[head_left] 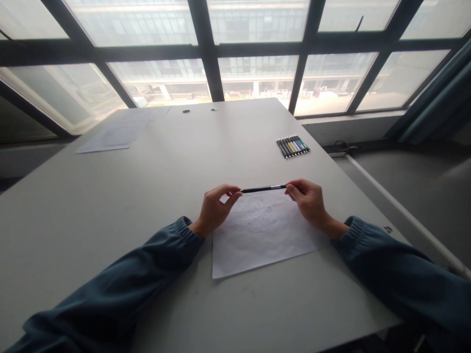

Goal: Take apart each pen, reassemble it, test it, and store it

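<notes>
A slim black pen [262, 189] with a pale label near its right end is held level between my two hands. My left hand [217, 206] pinches its left tip between thumb and fingers. The right end is gripped the same way by my right hand [308, 201]. Below the pen lies a white sheet of paper [265, 245] with faint sketch lines on its upper part. My wrists partly cover the sheet's sides. Whether the pen touches the paper, I cannot tell.
A row of several pens [293, 146] with black, yellow, white, blue and green barrels rests toward the table's right edge. More paper sheets [114, 135] lie at the far left of the white table [176, 162]. Large windows [257, 76] stand behind it.
</notes>
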Demonstrator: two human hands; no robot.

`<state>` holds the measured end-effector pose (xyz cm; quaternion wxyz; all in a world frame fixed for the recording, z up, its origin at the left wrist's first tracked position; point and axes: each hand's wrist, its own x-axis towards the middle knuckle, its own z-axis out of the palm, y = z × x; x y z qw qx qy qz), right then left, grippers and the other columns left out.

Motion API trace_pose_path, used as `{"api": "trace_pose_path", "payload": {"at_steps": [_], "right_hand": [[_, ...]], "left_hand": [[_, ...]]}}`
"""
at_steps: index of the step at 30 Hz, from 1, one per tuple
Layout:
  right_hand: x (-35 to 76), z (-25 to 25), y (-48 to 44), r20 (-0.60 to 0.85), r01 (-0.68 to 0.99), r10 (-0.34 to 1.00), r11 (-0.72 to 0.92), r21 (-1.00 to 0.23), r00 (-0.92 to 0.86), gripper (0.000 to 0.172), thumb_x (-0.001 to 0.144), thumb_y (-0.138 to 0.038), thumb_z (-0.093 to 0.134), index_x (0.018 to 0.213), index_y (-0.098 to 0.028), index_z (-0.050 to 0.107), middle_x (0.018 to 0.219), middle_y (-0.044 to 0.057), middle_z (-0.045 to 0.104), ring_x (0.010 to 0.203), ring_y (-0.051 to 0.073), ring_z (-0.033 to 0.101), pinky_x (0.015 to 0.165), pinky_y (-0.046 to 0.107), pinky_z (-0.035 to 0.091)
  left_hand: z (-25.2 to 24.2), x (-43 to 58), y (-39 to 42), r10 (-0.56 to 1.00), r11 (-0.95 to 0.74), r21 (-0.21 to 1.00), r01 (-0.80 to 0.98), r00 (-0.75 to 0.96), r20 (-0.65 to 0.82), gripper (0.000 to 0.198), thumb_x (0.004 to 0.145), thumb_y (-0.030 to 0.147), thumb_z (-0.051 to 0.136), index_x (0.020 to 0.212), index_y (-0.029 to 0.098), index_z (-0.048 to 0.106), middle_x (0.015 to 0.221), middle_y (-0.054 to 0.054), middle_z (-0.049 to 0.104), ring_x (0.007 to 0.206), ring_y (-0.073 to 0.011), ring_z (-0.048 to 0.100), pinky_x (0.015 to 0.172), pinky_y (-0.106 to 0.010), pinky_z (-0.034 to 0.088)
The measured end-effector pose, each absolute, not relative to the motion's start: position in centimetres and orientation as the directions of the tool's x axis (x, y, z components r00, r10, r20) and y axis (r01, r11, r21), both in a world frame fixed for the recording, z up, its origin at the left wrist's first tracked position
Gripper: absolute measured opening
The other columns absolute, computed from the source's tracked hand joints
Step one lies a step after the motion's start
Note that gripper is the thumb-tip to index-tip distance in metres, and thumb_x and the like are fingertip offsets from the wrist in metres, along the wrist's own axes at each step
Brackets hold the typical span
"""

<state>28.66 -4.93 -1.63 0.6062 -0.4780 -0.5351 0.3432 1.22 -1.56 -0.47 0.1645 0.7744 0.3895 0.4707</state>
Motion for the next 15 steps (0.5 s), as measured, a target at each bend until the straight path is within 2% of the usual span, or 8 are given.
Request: {"api": "trace_pose_path", "payload": {"at_steps": [15], "right_hand": [[28.63,-1.38,-5.03,0.322,0.126,0.928,0.302,-0.945,0.186,0.022,0.084,-0.037,0.073,0.080,-0.016,0.071,0.065,0.002,0.066,0.053,0.012,0.051,0.049,0.025,0.041]], "left_hand": [[-0.51,1.21,-1.58,0.766,-0.634,0.626,0.454,0.254,0.591,0.015,0.089,0.034,0.071,0.088,0.019,0.074,0.080,-0.003,0.075,0.071,-0.0139,0.067,0.070,-0.025,0.055]]}}
